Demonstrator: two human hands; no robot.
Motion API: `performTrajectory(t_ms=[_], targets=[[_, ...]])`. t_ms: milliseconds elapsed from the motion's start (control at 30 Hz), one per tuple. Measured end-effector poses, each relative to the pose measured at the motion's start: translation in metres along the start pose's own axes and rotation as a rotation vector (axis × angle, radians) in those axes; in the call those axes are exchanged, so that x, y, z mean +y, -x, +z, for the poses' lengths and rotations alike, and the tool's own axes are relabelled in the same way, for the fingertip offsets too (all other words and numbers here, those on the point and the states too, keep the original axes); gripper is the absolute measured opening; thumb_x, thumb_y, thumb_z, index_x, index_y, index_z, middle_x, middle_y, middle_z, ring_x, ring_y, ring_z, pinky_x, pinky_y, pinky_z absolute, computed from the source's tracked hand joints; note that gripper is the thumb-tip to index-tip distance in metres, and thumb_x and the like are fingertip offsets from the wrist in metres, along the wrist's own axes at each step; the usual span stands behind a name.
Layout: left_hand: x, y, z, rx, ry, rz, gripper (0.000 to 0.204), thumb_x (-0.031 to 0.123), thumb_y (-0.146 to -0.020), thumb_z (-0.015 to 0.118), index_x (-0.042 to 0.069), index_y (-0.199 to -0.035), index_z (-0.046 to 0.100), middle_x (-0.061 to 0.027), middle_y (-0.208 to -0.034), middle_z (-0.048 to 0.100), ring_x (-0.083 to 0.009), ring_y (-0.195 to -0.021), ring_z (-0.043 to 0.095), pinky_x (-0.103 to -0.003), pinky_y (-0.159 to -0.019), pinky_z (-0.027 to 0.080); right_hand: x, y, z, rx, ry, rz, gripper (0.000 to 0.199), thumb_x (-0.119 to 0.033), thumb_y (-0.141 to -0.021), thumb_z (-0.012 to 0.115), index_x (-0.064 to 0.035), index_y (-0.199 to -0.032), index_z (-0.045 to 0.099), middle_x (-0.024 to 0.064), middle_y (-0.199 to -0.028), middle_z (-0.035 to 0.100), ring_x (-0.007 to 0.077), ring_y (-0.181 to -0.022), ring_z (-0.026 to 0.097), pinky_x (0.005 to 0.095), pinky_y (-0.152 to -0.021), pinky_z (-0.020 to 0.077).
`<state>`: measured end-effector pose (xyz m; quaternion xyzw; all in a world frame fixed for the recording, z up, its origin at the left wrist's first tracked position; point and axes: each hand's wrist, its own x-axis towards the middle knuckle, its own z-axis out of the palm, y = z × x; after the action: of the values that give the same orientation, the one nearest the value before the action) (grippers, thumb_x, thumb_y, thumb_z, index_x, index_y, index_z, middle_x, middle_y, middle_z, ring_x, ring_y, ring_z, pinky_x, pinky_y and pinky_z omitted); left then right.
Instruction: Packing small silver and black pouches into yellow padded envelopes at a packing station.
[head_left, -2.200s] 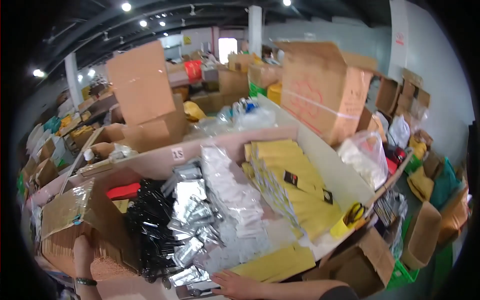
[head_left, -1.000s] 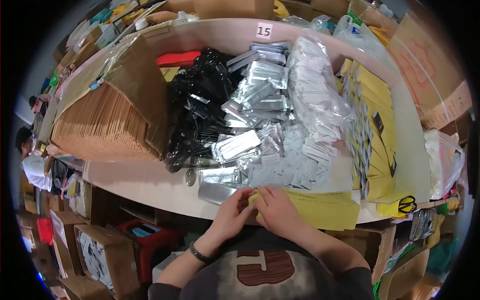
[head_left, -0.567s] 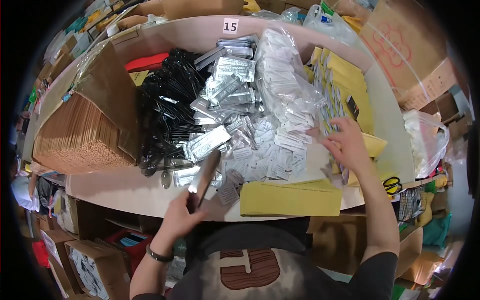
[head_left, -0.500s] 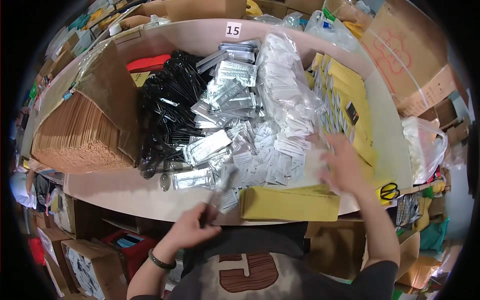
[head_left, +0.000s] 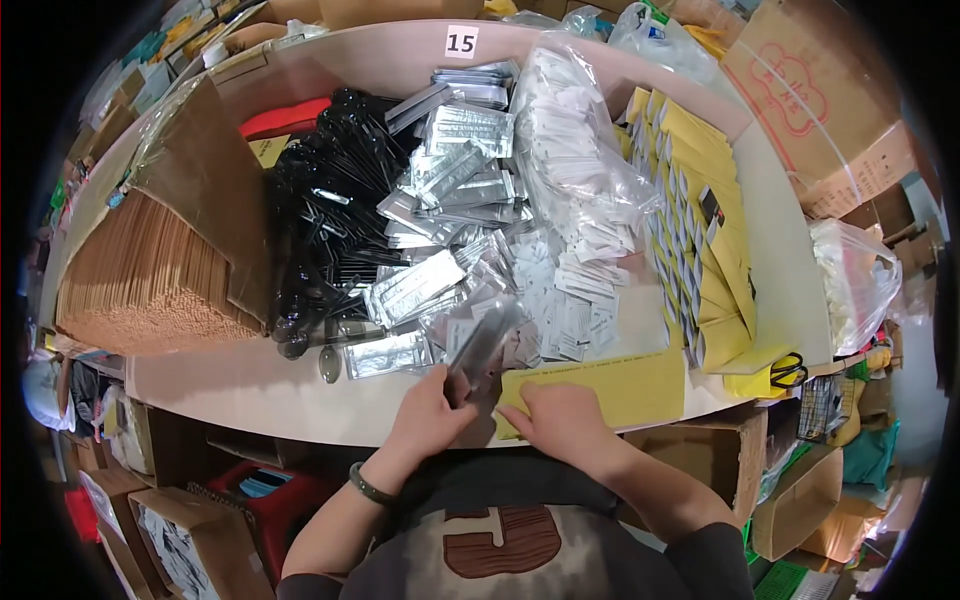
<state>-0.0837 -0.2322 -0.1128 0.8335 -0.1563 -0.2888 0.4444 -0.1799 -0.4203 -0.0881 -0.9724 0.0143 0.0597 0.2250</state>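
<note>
My left hand [head_left: 432,412] is closed around the lower end of a clear, silvery narrow packet [head_left: 484,338], which tilts up to the right. Just right of it, my right hand [head_left: 560,420] has thumb and fingers pinched at the left end of a yellow paper sleeve [head_left: 625,388] lying flat near the table's front edge. Beyond the hands lie silvery packets [head_left: 415,285] in a loose heap and small white printed sachets [head_left: 585,300]. Long black spoon-like pieces [head_left: 335,215] are piled to the left.
At left stands an open carton [head_left: 215,200] packed with brown paper-like pieces [head_left: 150,270]. A clear bag of white sachets [head_left: 565,140] rests at the back. Yellow sleeves [head_left: 700,230] stand in rows along the right, with black-handled scissors [head_left: 788,372] near the edge. A raised rim [head_left: 350,50] borders the table.
My right hand has come from the filled yellow sleeves at the right to the left end of the flat sleeve. My left hand and its packet have moved right and slightly up.
</note>
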Motion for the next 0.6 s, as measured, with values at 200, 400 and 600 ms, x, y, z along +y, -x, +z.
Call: performTrajectory(t_ms=[200, 400, 600], targets=[[-0.025, 0.021, -0.015, 0.111, -0.387, 0.238, 0.056, 0.021, -0.071, 0.080, 0.004, -0.118, 0.054, -0.0178, -0.098, 0.062, -0.0392, -0.093, 0.063, -0.044, -0.078, 0.052, -0.003, -0.011, 0.015, -0.024, 0.041, 0.099, 0.026, -0.031, -0.089, 0.063, -0.0063, -0.082, 0.063, 0.0160, -0.072, 0.066, 0.0370, -0.069, 0.066, 0.0487, -0.061, 0.0510], [-0.028, 0.053, -0.041, -0.054, -0.637, 0.287, 0.071, 0.017, -0.068, 0.082, 0.009, -0.132, 0.053, -0.0145, -0.102, 0.063, -0.0366, -0.091, 0.064, -0.044, -0.077, 0.053, -0.008, -0.020, 0.024, -0.017, -0.143, 0.134, 0.022, -0.031, -0.085, 0.064, -0.0098, -0.080, 0.067, 0.0142, -0.074, 0.068, 0.0361, -0.070, 0.067, 0.0484, -0.063, 0.0522], [-0.012, 0.022, -0.035, -0.055, -0.624, 0.603, 0.082, 0.035, -0.068, 0.086, 0.002, -0.135, 0.052, -0.0170, -0.120, 0.060, -0.0361, -0.111, 0.058, -0.046, -0.093, 0.048, -0.005, -0.042, -0.006, 0.154, -0.126, -0.103, 0.021, -0.028, -0.084, 0.063, -0.0080, -0.080, 0.065, 0.0144, -0.075, 0.068, 0.0357, -0.075, 0.069, 0.0488, -0.065, 0.0533]])
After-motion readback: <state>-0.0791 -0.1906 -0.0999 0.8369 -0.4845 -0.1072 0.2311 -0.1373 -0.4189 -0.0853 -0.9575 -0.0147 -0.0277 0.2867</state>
